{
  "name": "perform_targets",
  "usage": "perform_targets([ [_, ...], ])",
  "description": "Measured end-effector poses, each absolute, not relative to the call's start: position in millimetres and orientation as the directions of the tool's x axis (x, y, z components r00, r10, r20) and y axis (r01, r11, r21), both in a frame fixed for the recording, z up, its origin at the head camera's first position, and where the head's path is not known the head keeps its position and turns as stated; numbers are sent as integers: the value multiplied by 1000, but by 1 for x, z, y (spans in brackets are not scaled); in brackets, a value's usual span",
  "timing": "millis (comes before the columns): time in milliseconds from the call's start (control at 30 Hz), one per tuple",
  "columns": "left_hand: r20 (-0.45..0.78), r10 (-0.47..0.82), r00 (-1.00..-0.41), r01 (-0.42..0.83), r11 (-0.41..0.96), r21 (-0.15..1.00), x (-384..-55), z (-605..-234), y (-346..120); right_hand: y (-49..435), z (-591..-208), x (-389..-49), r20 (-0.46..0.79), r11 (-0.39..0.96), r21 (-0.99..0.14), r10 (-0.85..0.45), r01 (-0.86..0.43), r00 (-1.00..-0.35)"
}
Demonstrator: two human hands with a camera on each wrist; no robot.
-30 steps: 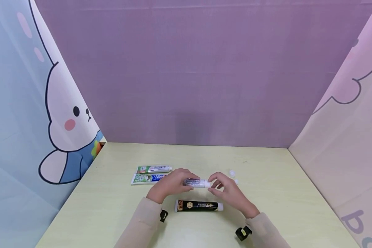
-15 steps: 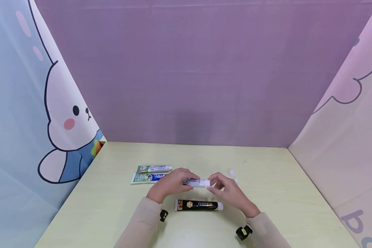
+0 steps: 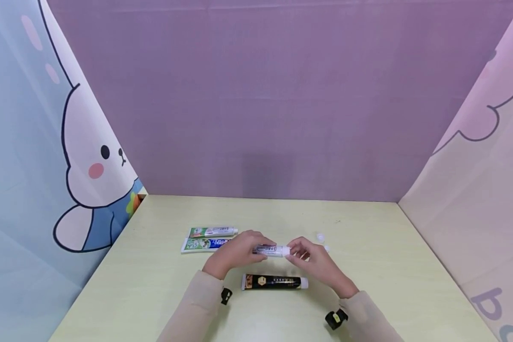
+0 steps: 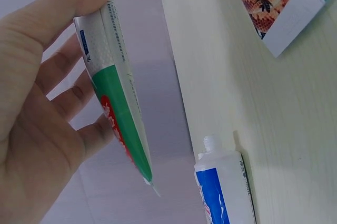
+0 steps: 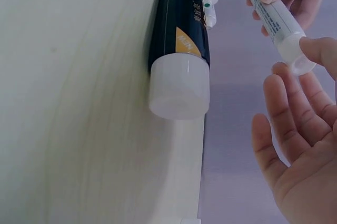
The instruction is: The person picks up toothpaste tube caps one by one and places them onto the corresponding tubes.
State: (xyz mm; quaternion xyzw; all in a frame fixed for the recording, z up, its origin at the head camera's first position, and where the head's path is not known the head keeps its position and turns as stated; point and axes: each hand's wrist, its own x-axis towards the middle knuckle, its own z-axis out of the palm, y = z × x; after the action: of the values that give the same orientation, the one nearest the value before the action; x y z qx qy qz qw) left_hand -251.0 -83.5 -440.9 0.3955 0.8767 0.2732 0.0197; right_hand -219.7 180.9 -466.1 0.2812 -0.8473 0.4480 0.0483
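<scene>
Two uncapped: green tube (image 3: 213, 232), blue tube (image 3: 205, 244) | left hand (image 3: 240, 249) is gripping white tube (image 3: 271, 251) above tabletop (image 3: 389, 266) | right hand (image 3: 318, 265) is pinching its cap (image 5: 288, 51), still on | black tube (image 3: 274, 282) is lying capped, untouched

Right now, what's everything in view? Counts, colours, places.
Table: 1, pale, foreground
Held tube: 1, white and green, centre
Held cap: 1, white, on that tube's end
Black tube: 1, black and white, table, near side
Left tubes: 2, green-white and green-blue, table
Loose caps: 2, white, table, right
Backdrop: 1, purple, behind table
Side cloths: 2, blue left, pinkish right
Wrist devices: 2, black, wrists
Sleeves: 2, beige, bottom edge
Left hand: 1, bare, gripping held tube
Right hand: 1, bare, pinching held cap
</scene>
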Motion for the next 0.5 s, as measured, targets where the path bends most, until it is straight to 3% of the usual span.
perform_targets([
  [500, 181, 697, -694, 675, 542, 501, -249, -440, -83, 179, -466, -218, 325, 402, -756, -453, -516, -830],
])
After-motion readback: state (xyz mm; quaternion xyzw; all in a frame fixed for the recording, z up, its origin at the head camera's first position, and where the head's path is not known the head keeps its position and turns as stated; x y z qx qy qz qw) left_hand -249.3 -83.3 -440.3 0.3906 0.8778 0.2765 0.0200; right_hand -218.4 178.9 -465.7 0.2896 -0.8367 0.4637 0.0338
